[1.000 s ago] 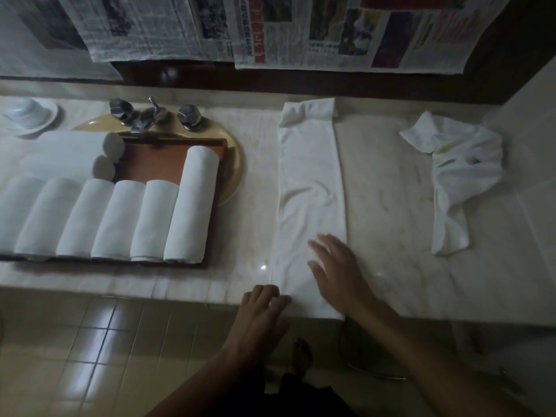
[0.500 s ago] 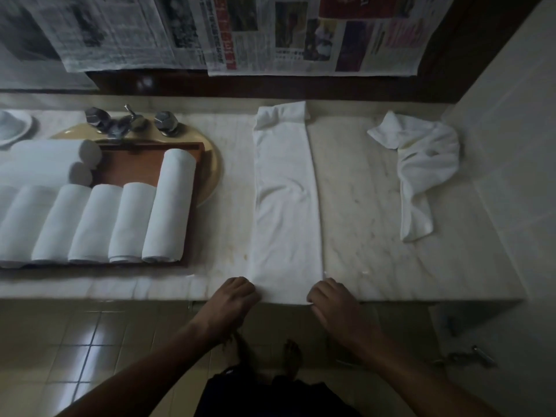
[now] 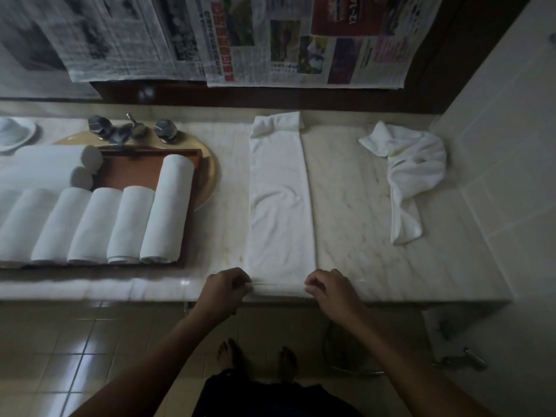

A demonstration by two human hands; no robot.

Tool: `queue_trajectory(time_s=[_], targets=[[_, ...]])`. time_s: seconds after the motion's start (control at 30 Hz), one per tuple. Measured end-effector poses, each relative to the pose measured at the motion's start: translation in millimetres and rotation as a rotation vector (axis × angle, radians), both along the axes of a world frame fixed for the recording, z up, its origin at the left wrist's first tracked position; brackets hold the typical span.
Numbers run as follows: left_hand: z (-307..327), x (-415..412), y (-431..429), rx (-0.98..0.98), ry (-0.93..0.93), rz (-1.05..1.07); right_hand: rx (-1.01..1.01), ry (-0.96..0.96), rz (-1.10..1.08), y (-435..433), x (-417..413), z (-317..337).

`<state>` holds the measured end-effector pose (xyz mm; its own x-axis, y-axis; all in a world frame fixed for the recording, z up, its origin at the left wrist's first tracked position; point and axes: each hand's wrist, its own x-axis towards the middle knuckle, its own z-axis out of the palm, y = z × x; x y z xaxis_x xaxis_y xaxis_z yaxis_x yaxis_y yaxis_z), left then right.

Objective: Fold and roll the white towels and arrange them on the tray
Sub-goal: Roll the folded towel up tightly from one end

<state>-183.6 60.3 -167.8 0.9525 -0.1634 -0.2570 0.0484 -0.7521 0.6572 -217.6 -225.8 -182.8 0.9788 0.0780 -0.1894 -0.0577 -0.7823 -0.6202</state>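
A towel (image 3: pixel 279 206), folded into a long narrow strip, is laid flat on the counter (image 3: pixel 355 206). It runs from the back ledge, where its far end is bunched, to the front edge. Its near end is pinched at both corners, the left one by the curled fingers of the left hand (image 3: pixel 224 288) and the right one by those of the right hand (image 3: pixel 329 288). A thin first turn seems to be raised there, though the dim light leaves this unsure. Bare marble is left on both sides of the strip, wider to the right. The cloth is soft and lightly creased; the stone is pale, veined and glossy. To the left, a brown wooden tray (image 3: pixel 144 170) is set over a yellowish basin (image 3: pixel 210 176) and is filled with rolls (image 3: pixel 126 224) lying side by side, with two more laid crosswise behind. A metal tap (image 3: pixel 126 130) stands behind the tray. To the right, a loose towel (image 3: pixel 412 176) is heaped near the tiled wall (image 3: pixel 496 145). Newspaper (image 3: pixel 270 40) is hung above the back ledge.
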Motion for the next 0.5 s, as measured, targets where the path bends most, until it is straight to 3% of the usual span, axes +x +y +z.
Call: queue_trajectory(time_s=[0.23, 0.37, 0.5], targets=[[-8.1, 2.4, -13.9, 0.106, -0.024, 0.038, -0.105, -0.177, 0.042, 13.0, 1.2, -6.1], [-13.3, -7.9, -20.9, 0.197, -0.275, -0.254, -0.124, -0.234, 0.140, 20.9, -4.4, -12.9], [-25.9, -17.5, -17.4, 0.295, -0.369, -0.475, -0.168, -0.249, 0.213, 21.7, -10.5, -18.3]])
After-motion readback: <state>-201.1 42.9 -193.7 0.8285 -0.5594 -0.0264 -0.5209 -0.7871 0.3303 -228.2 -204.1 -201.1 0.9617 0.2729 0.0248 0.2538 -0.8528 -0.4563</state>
